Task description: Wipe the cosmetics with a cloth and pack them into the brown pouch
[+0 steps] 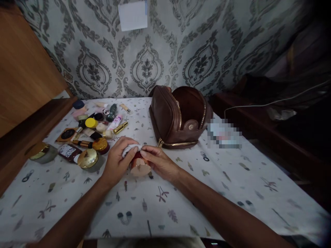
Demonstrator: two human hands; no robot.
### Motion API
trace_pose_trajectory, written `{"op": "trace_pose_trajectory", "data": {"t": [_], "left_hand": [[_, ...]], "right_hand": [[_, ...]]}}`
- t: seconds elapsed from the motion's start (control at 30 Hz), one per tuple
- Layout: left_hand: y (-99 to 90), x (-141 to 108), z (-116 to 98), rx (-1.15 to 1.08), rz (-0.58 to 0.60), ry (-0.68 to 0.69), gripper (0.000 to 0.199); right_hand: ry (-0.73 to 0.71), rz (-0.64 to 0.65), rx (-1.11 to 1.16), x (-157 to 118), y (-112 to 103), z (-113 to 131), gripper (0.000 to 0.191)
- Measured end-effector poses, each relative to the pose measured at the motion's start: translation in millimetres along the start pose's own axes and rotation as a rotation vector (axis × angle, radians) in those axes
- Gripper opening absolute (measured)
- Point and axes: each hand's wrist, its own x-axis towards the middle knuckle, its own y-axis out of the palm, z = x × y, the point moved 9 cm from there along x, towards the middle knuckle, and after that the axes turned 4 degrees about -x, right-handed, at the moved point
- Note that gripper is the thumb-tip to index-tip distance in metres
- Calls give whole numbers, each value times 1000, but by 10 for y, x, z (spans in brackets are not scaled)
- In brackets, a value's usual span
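Observation:
Over the middle of the table, my left hand (117, 158) is closed on a wadded white cloth (127, 150), pressed against a small jar. This jar (141, 168) has a shiny copper-coloured lid toward me and a reddish body. My right hand (162, 162) grips its right side, with thumb and fingers near the cloth. Part of the jar's body is hidden behind the fingers. Just beyond my right hand, a brown leather cosmetic bag (165, 117) stands unzipped with its flap folded down.
Several cosmetics lie at the left, including a gold-lidded jar (88, 158), a yellow-lidded jar (91, 122) and a gold lipstick tube (120, 127). A blurred-out packet (224, 133) sits right of the bag. A patterned white cloth (144, 220) covers the table; a wooden panel (28, 69) borders the left.

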Motion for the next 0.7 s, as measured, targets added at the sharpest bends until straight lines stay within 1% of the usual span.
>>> {"op": "trace_pose_trajectory", "data": {"t": [0.13, 0.23, 0.33, 0.47, 0.63, 0.7], "left_hand": [[-35, 7, 203, -119, -31, -211, 22], [-55, -24, 311, -187, -77, -315, 27], [-42, -54, 399, -244, -98, -357, 29], [0, -99, 555, -355, -114, -414, 31], [-4, -122, 606, -433, -160, -440, 31], [-9, -121, 579, -435, -157, -444, 31]], "right_hand": [[48, -1, 150, -16, 29, -22, 38], [32, -23, 269, 6, 5, 11, 34], [42, -62, 365, 31, -40, 2, 29], [103, -86, 388, 32, -48, -85, 32], [123, -27, 353, 22, 16, -132, 41], [153, 39, 329, 14, 69, -140, 47]]}}
